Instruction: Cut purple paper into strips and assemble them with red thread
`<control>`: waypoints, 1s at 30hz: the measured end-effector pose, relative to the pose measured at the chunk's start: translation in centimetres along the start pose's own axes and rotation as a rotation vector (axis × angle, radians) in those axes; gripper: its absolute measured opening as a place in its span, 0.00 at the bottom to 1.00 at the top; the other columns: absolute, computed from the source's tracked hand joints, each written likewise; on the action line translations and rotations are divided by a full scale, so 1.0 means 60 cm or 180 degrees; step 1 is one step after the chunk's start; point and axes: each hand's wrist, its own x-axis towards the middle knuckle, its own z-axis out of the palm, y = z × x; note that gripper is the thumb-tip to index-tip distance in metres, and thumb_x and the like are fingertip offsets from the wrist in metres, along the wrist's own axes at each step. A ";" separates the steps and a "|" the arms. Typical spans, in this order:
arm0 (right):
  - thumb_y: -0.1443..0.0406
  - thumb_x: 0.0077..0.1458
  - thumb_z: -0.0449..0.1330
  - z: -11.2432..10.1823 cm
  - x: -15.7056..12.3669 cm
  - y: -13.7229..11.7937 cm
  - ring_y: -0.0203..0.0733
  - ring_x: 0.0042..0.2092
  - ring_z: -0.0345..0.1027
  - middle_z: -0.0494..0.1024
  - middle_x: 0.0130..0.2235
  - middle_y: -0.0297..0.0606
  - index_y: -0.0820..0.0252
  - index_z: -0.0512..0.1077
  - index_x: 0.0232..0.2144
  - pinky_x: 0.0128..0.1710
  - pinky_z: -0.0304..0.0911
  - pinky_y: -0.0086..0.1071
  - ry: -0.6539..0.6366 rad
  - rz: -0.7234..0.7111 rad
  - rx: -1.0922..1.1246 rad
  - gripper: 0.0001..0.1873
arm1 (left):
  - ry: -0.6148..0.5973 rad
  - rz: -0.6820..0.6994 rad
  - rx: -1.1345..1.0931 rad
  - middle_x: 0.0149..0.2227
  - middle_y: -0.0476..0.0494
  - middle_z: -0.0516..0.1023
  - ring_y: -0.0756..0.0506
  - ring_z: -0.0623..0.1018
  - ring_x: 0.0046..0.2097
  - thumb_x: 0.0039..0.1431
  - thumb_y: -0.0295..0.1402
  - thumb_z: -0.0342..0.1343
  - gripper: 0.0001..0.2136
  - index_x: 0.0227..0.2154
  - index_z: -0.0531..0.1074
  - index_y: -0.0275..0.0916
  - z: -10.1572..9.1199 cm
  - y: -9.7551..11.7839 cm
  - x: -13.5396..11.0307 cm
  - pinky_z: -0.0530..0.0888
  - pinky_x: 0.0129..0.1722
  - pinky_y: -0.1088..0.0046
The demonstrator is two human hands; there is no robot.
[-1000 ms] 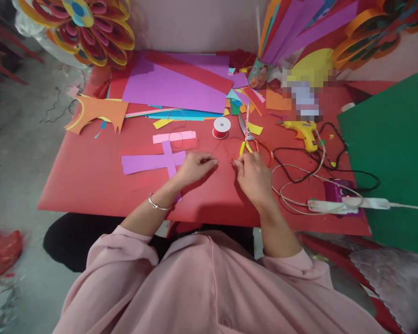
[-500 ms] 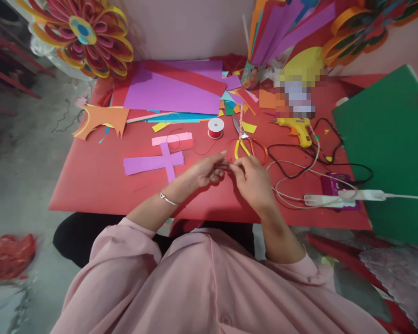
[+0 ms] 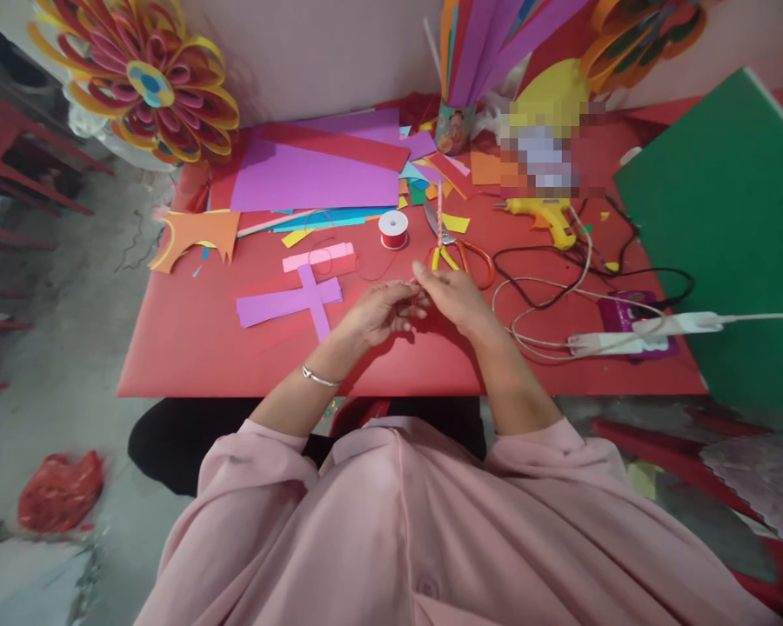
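My left hand point(image 3: 386, 315) and my right hand point(image 3: 455, 296) meet above the front middle of the table, fingertips together. Both are closed in a pinch on thin red thread point(image 3: 418, 301), only faintly visible between the fingers. Just behind them stands a white spool point(image 3: 393, 228) wound with red thread, and a loose strand curls on the tabletop to its left. Orange-handled scissors point(image 3: 475, 263) and yellow-handled ones point(image 3: 445, 258) lie beyond my right hand, a pink-striped stick point(image 3: 439, 213) across them. To the left are crossed purple paper strips point(image 3: 280, 304) and a pink strip point(image 3: 319, 257).
A yellow glue gun point(image 3: 552, 217), tangled cables and a white power strip point(image 3: 617, 342) lie to the right, beside a green board point(image 3: 724, 252). Purple sheets point(image 3: 313, 178), paper scraps and a cup point(image 3: 455, 129) of strips fill the back. An orange cut-out point(image 3: 202, 235) sits left.
My right hand has turned, its thumb now pointing up and away, and has closed in on my left hand. The camera view has shifted slightly. Objects on the table stay put.
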 end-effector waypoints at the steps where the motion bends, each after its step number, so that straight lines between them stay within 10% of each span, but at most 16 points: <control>1: 0.42 0.60 0.62 0.005 0.008 0.001 0.41 0.32 0.70 0.75 0.25 0.35 0.57 0.76 0.24 0.34 0.62 0.33 -0.0041 0.0026 0.0243 0.27 | 0.0034 -0.0005 0.0000 0.29 0.44 0.81 0.52 0.78 0.25 0.59 0.30 0.65 0.06 0.31 0.76 0.33 0.000 -0.003 0.000 0.68 0.18 0.80; 8: 0.53 0.49 0.68 0.016 0.018 0.009 0.37 0.32 0.65 0.77 0.28 0.32 0.59 0.81 0.30 0.35 0.61 0.32 0.0143 0.0090 0.1020 0.15 | 0.0158 -0.0112 -0.0045 0.26 0.43 0.80 0.52 0.74 0.21 0.67 0.41 0.57 0.15 0.34 0.77 0.33 -0.014 -0.021 -0.016 0.67 0.17 0.79; 20: 0.54 0.52 0.69 0.019 0.002 0.011 0.35 0.28 0.66 0.79 0.28 0.37 0.59 0.78 0.26 0.25 0.60 0.29 -0.0033 0.0296 0.1012 0.14 | 0.0372 0.0416 0.0268 0.24 0.47 0.80 0.55 0.70 0.18 0.50 0.31 0.66 0.09 0.34 0.77 0.34 -0.007 -0.038 -0.045 0.52 0.13 0.80; 30: 0.57 0.56 0.65 0.024 -0.003 0.034 0.33 0.26 0.64 0.75 0.24 0.33 0.59 0.77 0.26 0.27 0.61 0.28 -0.0138 0.0173 0.0758 0.12 | 0.0734 0.0887 0.0945 0.22 0.51 0.78 0.54 0.70 0.19 0.52 0.30 0.63 0.06 0.34 0.77 0.36 -0.017 -0.066 -0.044 0.69 0.23 0.76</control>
